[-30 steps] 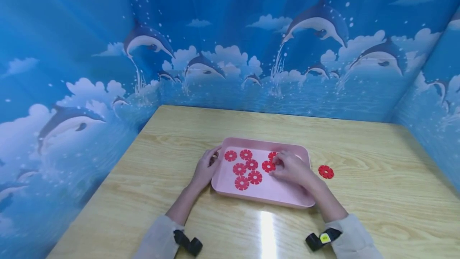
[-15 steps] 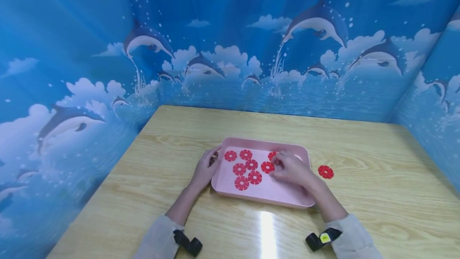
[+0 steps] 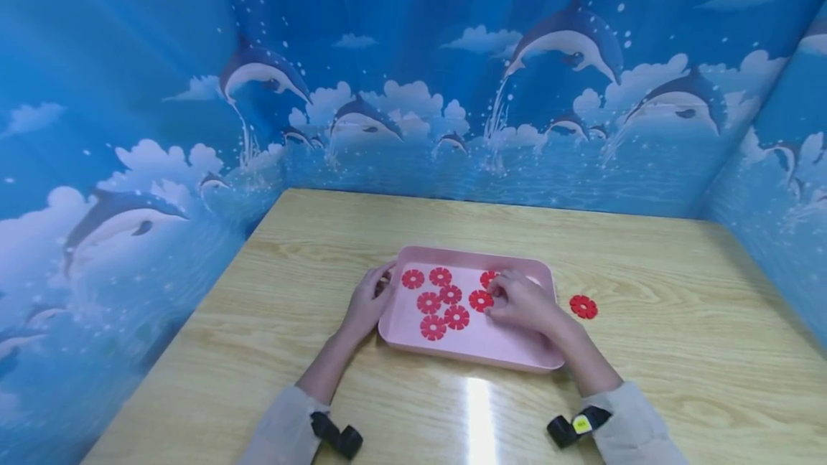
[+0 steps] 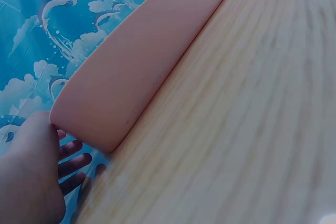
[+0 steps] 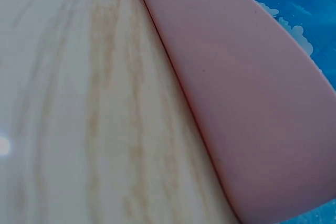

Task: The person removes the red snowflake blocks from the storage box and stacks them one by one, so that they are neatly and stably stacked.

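A shallow pink tray (image 3: 472, 359) sits on the table with several red notched plastic discs (image 3: 433, 327) lying in it. At the tray's left end my left hand (image 3: 368, 301) grips the rim. In the left wrist view its thumb meets the tray's corner, the fingers showing beside the outer wall. Inside the tray my right hand (image 3: 526, 301) has its fingers curled at the right edge of one red disc (image 3: 479, 301), which it appears to pinch. Its fingers partly cover another red disc (image 3: 488, 278) behind. The right wrist view shows the tray's outer wall (image 5: 252, 93), no hand.
A single red disc (image 3: 583, 306) lies on the wooden table (image 3: 672, 321) to the right of the tray. Blue dolphin-printed curtains (image 3: 413, 56) rise along the table's back and sides. A glare strip shows in front of the tray.
The disc at my right fingers has shifted very slightly left and toward me. Both hands and the tray otherwise keep their places; the head view has moved a little.
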